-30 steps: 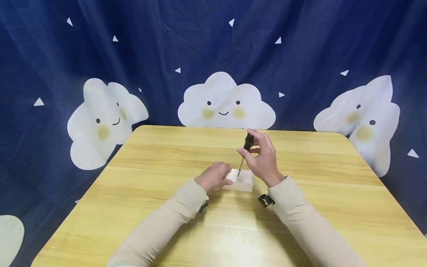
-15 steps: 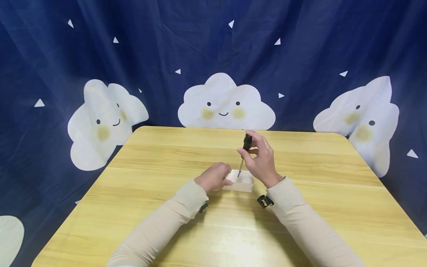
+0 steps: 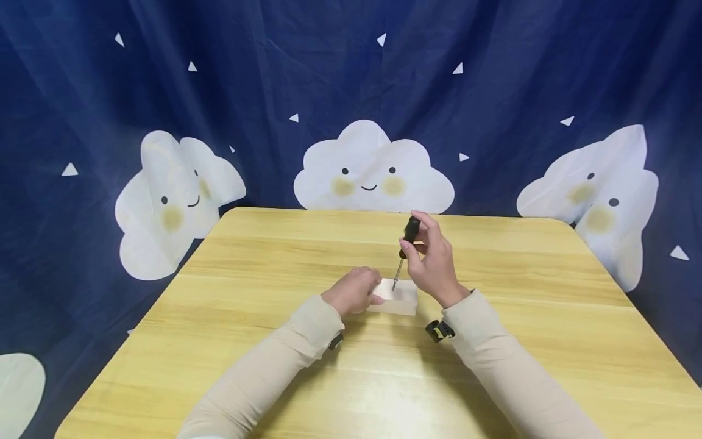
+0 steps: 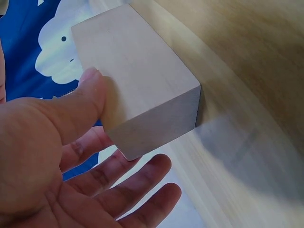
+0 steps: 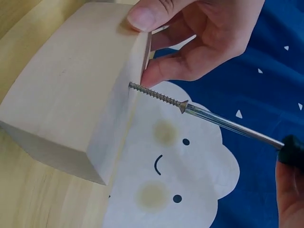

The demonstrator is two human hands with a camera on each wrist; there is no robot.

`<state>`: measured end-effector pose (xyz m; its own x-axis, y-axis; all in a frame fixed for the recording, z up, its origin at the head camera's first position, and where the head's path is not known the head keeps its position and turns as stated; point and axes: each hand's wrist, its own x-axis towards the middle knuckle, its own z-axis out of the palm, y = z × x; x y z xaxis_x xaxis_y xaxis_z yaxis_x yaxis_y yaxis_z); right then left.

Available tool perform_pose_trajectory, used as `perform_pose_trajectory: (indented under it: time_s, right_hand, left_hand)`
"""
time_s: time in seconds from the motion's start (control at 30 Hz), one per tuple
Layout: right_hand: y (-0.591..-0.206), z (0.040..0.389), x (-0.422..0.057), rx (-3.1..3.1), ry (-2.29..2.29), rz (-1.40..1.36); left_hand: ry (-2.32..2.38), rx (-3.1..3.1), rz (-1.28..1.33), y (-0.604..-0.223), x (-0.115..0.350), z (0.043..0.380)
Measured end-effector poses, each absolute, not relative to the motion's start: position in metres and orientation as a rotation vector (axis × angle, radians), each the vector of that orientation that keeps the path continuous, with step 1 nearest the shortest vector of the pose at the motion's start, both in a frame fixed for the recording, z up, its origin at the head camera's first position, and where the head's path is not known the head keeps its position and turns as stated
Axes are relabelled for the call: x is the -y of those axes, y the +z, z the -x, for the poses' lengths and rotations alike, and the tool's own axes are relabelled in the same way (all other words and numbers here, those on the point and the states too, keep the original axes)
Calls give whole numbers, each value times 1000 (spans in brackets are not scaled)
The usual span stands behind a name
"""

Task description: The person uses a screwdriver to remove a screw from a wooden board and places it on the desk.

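Observation:
A pale wooden block (image 3: 397,306) lies on the table, and my left hand (image 3: 355,290) grips its left end. In the left wrist view the thumb (image 4: 85,102) presses one face while fingers reach under the opposite side. A threaded metal screw (image 5: 159,96) stands in the block's upper face, most of its thread exposed. My right hand (image 3: 436,262) holds a screwdriver (image 3: 411,230) by its black handle, thumb and fingers around it. The steel shaft (image 5: 232,125) meets the screw head, roughly in line with the screw. Shaft and screw lean slightly right in the head view.
The light wood-grain table (image 3: 263,250) spreads around the block, with rounded far corners. Behind it hangs a dark blue curtain (image 3: 340,67) with white clouds and small triangles. A dark strap with a device (image 3: 440,330) is on the right wrist.
My right thumb and fingers have shifted on the screwdriver handle, whose top has moved a little to the right. The left hand and the block stay in place.

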<state>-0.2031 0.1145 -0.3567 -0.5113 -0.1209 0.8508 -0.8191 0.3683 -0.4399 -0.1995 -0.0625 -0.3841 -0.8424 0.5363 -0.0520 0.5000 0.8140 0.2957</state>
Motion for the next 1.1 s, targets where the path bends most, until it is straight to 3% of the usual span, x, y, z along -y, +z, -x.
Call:
perform_pose_trajectory:
  time_s: [0.77, 0.97, 1.1]
  right_hand:
    - [-357, 204, -116, 1927, 1071, -735]
    - [-355, 202, -117, 1945, 1317, -893]
    - [-355, 202, -116, 1931, 1306, -830]
  left_hand:
    - [395, -2865, -806, -386, 63, 199]
    - [384, -2878, -808, -387, 63, 199]
    - [383, -2876, -812, -387, 63, 199]
